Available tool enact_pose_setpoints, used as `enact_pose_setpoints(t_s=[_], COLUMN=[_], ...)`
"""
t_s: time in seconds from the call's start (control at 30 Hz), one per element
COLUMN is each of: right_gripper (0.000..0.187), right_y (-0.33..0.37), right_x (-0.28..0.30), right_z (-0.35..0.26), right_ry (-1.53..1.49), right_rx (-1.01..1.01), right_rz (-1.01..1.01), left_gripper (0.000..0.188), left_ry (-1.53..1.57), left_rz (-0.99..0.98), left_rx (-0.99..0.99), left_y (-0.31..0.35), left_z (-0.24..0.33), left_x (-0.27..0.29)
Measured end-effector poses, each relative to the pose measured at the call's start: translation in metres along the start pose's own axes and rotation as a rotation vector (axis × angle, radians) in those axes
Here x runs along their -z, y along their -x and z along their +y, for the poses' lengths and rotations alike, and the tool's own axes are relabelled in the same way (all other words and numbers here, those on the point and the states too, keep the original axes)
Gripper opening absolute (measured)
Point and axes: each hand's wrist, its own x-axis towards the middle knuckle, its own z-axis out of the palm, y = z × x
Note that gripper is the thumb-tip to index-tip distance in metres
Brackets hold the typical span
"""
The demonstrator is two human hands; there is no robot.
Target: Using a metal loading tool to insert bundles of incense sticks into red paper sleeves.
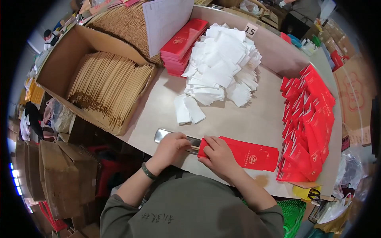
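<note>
At the table's near edge, my left hand pinches a pair of thin wooden chopsticks, largely covered by my fingers. They lie over a shiny metal trough whose left end sticks out past that hand. Just to the right, my right hand is closed on the left end of a red paper sleeve, close to the chopstick tips. Whether the tips are inside the sleeve I cannot tell. Under and beyond this hand, a flat stack of red printed sleeves reaches to the right.
A cardboard box of chopsticks stands at left. White folded napkins are heaped at the back middle, beside stacked red sleeves. Filled-looking red packets pile up at right. Scissors hang near the right corner.
</note>
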Motion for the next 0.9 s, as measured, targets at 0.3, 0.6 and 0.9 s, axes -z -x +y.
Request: enact_pose_setpoints(t_s=[0.3, 0.6, 0.9], right_gripper=[0.034, 0.01, 0.038], right_y=[0.008, -0.021, 0.06], right_x=[0.002, 0.024, 0.148], right_z=[0.005, -0.023, 0.093], right_ry=[0.116, 0.091, 0.388], right_rx=[-0.081, 0.147, -0.104], right_rz=[0.077, -0.078, 0.146], left_gripper=[0.039, 0.06, 0.055], left_ry=[0.364, -0.469, 0.663], left_rz=[-0.119, -0.029, -0.355], left_rx=[0.202, -0.16, 0.452], left_y=[-0.022, 0.001, -0.015], left_z=[0.049, -0.013, 0.016], left_x=[-0.04, 0.02, -0.005])
